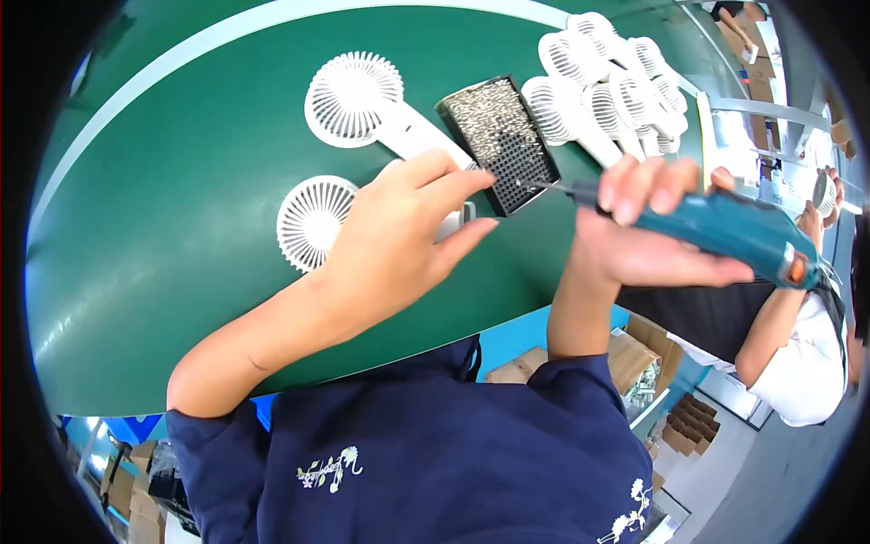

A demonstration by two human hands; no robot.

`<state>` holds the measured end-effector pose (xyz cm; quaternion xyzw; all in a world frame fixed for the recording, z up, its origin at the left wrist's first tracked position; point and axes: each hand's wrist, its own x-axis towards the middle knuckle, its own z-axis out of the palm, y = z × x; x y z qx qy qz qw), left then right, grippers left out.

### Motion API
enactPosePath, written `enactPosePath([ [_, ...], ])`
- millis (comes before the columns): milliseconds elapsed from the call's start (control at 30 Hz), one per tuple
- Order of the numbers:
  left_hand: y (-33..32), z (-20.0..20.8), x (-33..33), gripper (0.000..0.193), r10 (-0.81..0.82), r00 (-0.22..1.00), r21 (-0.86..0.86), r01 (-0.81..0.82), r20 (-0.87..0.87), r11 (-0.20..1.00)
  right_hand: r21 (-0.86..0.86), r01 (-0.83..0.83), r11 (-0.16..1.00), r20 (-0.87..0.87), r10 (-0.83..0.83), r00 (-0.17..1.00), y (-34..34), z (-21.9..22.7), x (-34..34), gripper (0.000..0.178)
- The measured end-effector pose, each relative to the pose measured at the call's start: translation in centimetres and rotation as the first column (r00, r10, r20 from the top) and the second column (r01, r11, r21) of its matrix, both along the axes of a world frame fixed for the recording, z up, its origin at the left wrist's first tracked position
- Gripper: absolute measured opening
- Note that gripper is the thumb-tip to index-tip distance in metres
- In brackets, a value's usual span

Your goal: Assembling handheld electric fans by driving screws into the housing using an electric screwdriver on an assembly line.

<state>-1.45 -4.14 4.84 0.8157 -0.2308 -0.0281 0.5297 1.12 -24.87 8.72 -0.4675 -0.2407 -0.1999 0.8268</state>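
My right hand (648,222) is closed round a teal electric screwdriver (725,231). The screwdriver's thin bit points left, its tip at a black tray (518,201) of small silver screws. Over a white handheld fan (313,222) lies my left hand (394,222), thumb and fingers on either side of its handle. The hand covers most of that handle; only its end shows between thumb and forefinger. Just beyond it is a second white handheld fan (353,98), its handle running toward the screw tray.
A pile of white handheld fans (616,86) sits at the far right of the green table (181,181). To the right, a co-worker in a white sleeve (797,363) holds a fan part (825,194). Cardboard boxes (634,358) stand below the table edge.
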Motion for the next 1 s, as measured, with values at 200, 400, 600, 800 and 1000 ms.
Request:
enactPosePath([
  [200,-0.2,-0.6,0.6,0.027,-0.049,0.984,-0.151,0.075,0.173,0.986,0.043,-0.164,0.986,-0.017,0.164,0.986,1.0,1.5,-2.2,0.086],
  [400,0.3,-0.6,0.5,0.015,-0.173,0.979,-0.072,0.181,0.106,0.981,0.080,-0.200,0.977,-0.135,0.209,0.968,1.6,0.7,-2.8,0.089],
  [600,0.8,-0.7,0.0,0.017,-0.291,0.956,-0.065,0.290,-0.018,0.955,-0.054,-0.375,0.925,0.000,0.376,0.927,1.6,0.1,-2.6,0.073],
  [800,0.9,-0.7,-0.1,0.027,-0.287,0.955,0.138,0.275,0.070,0.951,-0.056,-0.154,0.986,0.060,0.158,0.986,4.1,-1.8,-4.7,0.088],
  [1000,0.8,-0.5,0.1,0.022,-0.282,0.958,0.191,0.267,0.057,0.945,-0.026,-0.183,0.983,0.124,0.185,0.975,4.4,-3.0,-4.1,0.094],
])
